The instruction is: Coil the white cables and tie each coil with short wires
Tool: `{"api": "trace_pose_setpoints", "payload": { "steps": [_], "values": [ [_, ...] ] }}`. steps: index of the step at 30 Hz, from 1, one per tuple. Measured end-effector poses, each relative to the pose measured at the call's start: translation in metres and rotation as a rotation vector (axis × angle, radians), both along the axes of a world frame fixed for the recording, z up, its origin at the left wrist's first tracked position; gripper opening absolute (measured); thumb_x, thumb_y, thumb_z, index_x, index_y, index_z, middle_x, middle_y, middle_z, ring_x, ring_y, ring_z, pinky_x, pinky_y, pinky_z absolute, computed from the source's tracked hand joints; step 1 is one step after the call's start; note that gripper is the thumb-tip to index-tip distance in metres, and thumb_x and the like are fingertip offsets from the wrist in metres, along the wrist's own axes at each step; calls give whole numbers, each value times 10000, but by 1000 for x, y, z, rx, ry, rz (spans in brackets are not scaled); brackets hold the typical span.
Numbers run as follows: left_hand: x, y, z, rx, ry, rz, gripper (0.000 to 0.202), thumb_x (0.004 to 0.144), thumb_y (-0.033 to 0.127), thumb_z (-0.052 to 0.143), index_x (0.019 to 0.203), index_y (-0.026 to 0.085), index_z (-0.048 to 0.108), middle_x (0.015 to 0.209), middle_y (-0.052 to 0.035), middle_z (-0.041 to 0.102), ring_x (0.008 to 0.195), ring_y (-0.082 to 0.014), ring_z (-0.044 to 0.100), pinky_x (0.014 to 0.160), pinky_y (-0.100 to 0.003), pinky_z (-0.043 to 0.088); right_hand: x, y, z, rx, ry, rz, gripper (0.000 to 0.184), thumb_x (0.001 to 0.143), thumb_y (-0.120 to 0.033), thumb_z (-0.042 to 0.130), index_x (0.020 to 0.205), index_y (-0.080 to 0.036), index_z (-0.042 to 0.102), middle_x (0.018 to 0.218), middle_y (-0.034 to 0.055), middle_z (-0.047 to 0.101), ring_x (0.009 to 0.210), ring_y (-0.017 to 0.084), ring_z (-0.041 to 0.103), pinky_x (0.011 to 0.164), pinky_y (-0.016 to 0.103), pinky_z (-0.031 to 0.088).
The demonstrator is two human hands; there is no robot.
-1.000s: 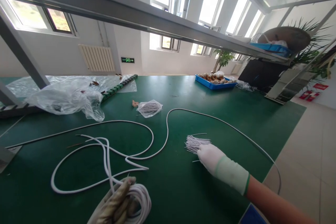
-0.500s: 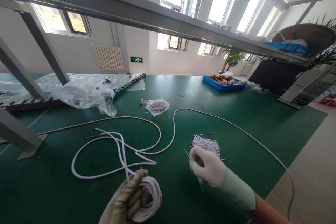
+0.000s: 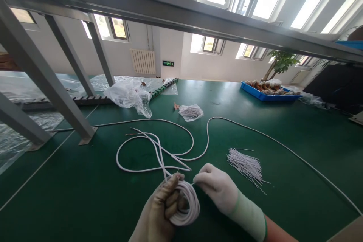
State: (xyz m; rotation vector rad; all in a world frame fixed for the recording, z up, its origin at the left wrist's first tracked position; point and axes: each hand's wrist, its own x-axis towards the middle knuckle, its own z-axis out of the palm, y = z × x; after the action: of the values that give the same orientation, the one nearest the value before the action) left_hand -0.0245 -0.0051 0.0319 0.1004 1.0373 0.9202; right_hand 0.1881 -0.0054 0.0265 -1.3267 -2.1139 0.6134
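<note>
My left hand [image 3: 164,206], in a soiled white glove, is closed around a coil of white cable [image 3: 193,206] near the bottom of the view. Gloved in white as well, my right hand [image 3: 217,187] pinches a thin white twist tie [image 3: 193,183] right beside the coil's upper edge. Most of that tie is hidden by the fingers. From the coil, loose white cable [image 3: 136,171] runs in loops over the green table. A pile of twist ties [image 3: 246,166] lies to the right of my right hand.
A clear bag of ties [image 3: 191,112] lies farther back on the green table [image 3: 99,193]. At the back right stands a blue tray [image 3: 269,95] of parts. Crumpled plastic [image 3: 129,94] and metal posts [image 3: 70,107] are at left; a metal beam [image 3: 181,20] crosses above.
My right hand has moved from beside the tie pile to the coil, bringing a twist tie along. My left hand still grips the coil. The view has turned left.
</note>
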Motion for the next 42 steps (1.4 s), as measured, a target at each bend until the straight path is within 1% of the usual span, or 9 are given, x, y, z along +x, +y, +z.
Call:
{"api": "trace_pose_setpoints", "payload": {
  "steps": [5, 8, 12, 15, 20, 27, 32, 38, 42],
  "values": [
    [-5, -3, 16, 61, 59, -141, 217, 992, 262, 607, 1104, 116, 723, 848, -69, 739, 824, -196, 752, 780, -285, 632, -7, -6, 3, -23, 74, 94, 218, 1016, -221, 534, 1029, -244, 750, 951, 48, 637, 813, 187, 634, 708, 299, 513],
    [-11, -5, 19, 102, 39, -198, 162, 974, 172, 597, 1062, 134, 727, 891, -69, 765, 894, -190, 762, 803, -244, 614, -18, -7, 9, -96, 149, 80, 193, 992, -217, 582, 1090, -253, 743, 979, 43, 675, 848, 193, 659, 761, 315, 537],
    [-17, -6, 1, 201, -1, -270, 255, 981, 157, 542, 1179, 138, 702, 1109, -121, 775, 1090, -246, 734, 965, -336, 584, -28, -7, 11, -342, 316, 10, 382, 919, -213, 683, 1300, -212, 643, 970, 39, 729, 844, 211, 702, 785, 343, 592],
    [-19, -12, -15, 360, 205, -304, 399, 865, 87, 690, 1256, 165, 699, 1320, -127, 707, 1249, -280, 653, 1071, -360, 526, -26, -5, 9, -519, 455, 86, 425, 889, -206, 694, 1309, -175, 632, 984, 54, 739, 873, 231, 724, 815, 371, 606],
    [-14, -19, -16, 408, 402, -191, 434, 800, 53, 725, 1223, 150, 718, 1251, -120, 733, 1195, -289, 675, 1022, -360, 554, -21, -10, 7, -736, 691, 196, 502, 833, -168, 668, 1332, -154, 612, 1125, 107, 733, 1018, 289, 719, 948, 465, 566],
    [-13, -11, -8, 425, 633, -319, 470, 758, 108, 802, 1217, 181, 740, 1241, -116, 724, 1220, -336, 635, 1144, -462, 452, -37, -23, 4, -429, 406, 56, 745, 696, -183, 818, 1404, -216, 587, 1225, 88, 678, 1113, 302, 657, 1001, 436, 527],
    [-16, -13, -14, 432, 678, -344, 489, 736, 205, 856, 1212, 214, 741, 1282, -115, 704, 1247, -364, 605, 1164, -498, 417, -50, -29, 0, -461, 329, -135, 867, 615, -204, 868, 1421, -253, 553, 1238, 78, 651, 1137, 321, 631, 1017, 458, 521],
    [-20, -13, -1, 405, 627, -336, 434, 718, 112, 831, 1134, 220, 766, 1208, -82, 743, 1208, -343, 637, 1079, -413, 495, -57, -36, -7, -365, 244, -209, 904, 643, -317, 859, 1462, -229, 488, 1254, 105, 611, 1140, 338, 615, 1018, 466, 520],
    [-13, -11, 16, 323, 459, -261, 334, 683, 85, 841, 978, 222, 768, 1036, -73, 786, 1161, -348, 677, 1068, -434, 518, -52, -35, -9, -296, 251, -215, 762, 763, -365, 778, 1454, -230, 488, 1264, 110, 589, 1140, 324, 610, 1003, 450, 525]
  ]
}}
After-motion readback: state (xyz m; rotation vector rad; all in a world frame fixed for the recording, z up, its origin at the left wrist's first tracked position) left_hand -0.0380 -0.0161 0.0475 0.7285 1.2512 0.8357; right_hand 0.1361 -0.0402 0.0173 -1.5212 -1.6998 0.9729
